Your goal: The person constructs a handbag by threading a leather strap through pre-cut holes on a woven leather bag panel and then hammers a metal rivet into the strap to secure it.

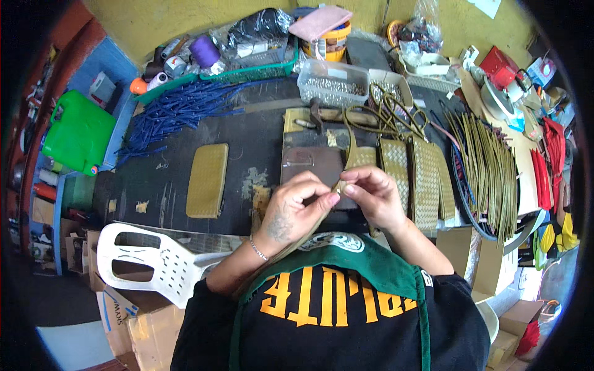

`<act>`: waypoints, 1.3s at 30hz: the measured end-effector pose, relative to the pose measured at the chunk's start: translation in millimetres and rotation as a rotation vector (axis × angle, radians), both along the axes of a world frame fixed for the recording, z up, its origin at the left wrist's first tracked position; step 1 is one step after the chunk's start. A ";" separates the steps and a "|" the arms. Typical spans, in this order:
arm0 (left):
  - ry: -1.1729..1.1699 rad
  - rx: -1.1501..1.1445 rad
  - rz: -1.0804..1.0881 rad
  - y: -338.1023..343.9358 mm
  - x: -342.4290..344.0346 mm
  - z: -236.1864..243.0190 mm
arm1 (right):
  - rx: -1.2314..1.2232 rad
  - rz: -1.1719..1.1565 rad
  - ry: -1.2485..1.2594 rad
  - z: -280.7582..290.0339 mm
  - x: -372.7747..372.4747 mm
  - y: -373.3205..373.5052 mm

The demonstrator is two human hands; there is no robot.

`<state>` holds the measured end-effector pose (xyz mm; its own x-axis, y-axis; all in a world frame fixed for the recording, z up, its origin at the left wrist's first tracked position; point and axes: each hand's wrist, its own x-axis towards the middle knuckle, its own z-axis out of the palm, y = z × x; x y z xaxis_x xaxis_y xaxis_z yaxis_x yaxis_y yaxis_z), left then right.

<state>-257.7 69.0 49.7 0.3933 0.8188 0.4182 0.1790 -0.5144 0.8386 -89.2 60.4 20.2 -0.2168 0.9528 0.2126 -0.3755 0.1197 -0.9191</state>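
Close in front of my chest, my left hand (292, 209) and my right hand (376, 199) meet with fingertips pinched together. Between them is the end of a thin olive-tan strap (309, 227), its length hanging down over my left wrist toward the apron. The fine detail at the strap's tip is too small to make out. Just past my hands lies a brown flat plate (312, 159). Woven olive pieces (426, 176) are lined up beyond my right hand. A woven olive pouch (208, 180) rests on the dark table to the left.
A hammer (346, 115) and looped olive cords (396, 111) lie behind the plate. Further back stands a clear box of small metal parts (332, 83). Blue strips (179, 111) spread at back left, olive strips (489, 161) at right. A white chair (151, 260) stands at the near left.
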 end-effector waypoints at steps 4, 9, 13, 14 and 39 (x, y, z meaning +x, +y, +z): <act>-0.034 0.080 -0.110 -7.5 3.3 7.3 | 0.134 -0.066 -0.228 6.1 15.1 7.5; -0.011 0.363 -0.365 -16.2 3.7 23.9 | 0.294 -0.547 -0.837 -2.3 32.4 62.1; -0.132 0.293 -0.343 -20.4 -2.3 36.3 | 0.627 -0.731 -1.012 -6.9 59.3 89.6; -0.155 0.314 -0.338 -20.6 -4.3 38.5 | 0.554 -0.733 -0.977 -1.9 57.1 88.9; 0.430 0.563 -0.097 -6.5 -6.6 14.2 | -0.146 -0.065 0.286 9.7 7.0 -30.1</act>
<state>-264.3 62.5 63.9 0.6785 0.4774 0.5584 0.3660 -0.8787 0.3065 -82.2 30.3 29.9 -0.1056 0.9876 0.1158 -0.6167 0.0263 -0.7867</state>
